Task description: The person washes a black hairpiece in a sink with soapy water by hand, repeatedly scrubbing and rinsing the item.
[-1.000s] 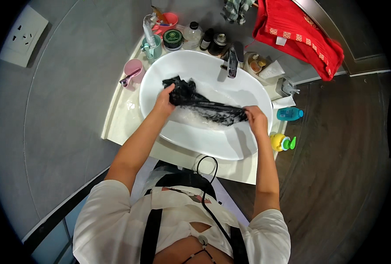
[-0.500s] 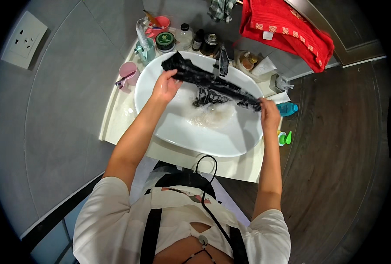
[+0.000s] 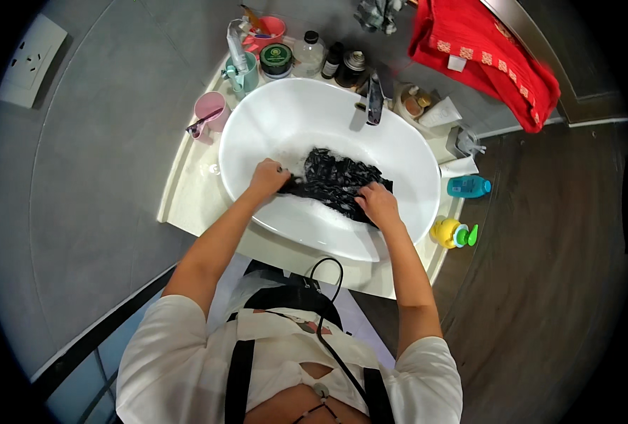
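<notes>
a person's left hand [image 3: 267, 177] is gripping black cloth [image 3: 339, 182], right hand [image 3: 379, 203] is grasping its other side, white basin [image 3: 257, 116] is holding suds [image 3: 314, 210]

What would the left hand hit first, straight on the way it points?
Likely the bunched wet black cloth in the white washbasin: the left hand's fingers are at its left end. Depth is unclear, so it might skim over the top.
</notes>
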A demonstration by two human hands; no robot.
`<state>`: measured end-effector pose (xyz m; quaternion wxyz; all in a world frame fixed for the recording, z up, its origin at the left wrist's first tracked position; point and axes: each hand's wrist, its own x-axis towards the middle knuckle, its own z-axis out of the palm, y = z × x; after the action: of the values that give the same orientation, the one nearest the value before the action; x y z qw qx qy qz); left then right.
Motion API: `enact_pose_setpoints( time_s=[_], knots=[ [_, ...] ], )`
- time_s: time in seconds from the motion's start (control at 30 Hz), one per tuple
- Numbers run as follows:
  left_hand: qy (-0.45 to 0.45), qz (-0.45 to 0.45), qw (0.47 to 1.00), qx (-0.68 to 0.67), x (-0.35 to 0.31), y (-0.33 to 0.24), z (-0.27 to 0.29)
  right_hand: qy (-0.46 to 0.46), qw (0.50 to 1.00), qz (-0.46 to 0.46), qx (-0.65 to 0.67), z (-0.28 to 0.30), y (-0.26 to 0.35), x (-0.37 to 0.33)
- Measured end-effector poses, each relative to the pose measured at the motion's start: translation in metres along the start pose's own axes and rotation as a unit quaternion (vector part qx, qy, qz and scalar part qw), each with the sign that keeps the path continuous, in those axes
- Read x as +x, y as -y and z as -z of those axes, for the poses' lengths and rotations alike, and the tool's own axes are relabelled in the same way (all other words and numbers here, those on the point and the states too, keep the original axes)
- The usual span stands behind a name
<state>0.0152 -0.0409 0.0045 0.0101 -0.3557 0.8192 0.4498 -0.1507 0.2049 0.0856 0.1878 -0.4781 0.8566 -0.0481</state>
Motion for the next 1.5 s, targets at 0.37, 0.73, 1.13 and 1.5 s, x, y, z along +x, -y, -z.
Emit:
enact_pose_setpoints(
  time_s=[0.37,0.73,1.13,1.5],
  knots=[
    [-0.103,0.024,0.97,-0.219,-0.01,-0.009,-0.01,-0.015,0.991,0.133,-0.003,-0.057,0.032,0.05],
    [0.086,0.191,0.819,-0.535,-0.033,-0.052,-0.021,-0.021,0.998,-0.042,0.048,-0.072,0.025,0.012],
    [0.064,0.34,0.649,-0.678,-0.023,-0.083,-0.029,-0.066,0.887,0.068,0.452,0.045,0.083,0.022],
    [0.204,0.158,0.505,-0.824,0.014,-0.085,-0.035,-0.171,0.947,0.051,0.268,0.029,0.121,0.032]
  ],
)
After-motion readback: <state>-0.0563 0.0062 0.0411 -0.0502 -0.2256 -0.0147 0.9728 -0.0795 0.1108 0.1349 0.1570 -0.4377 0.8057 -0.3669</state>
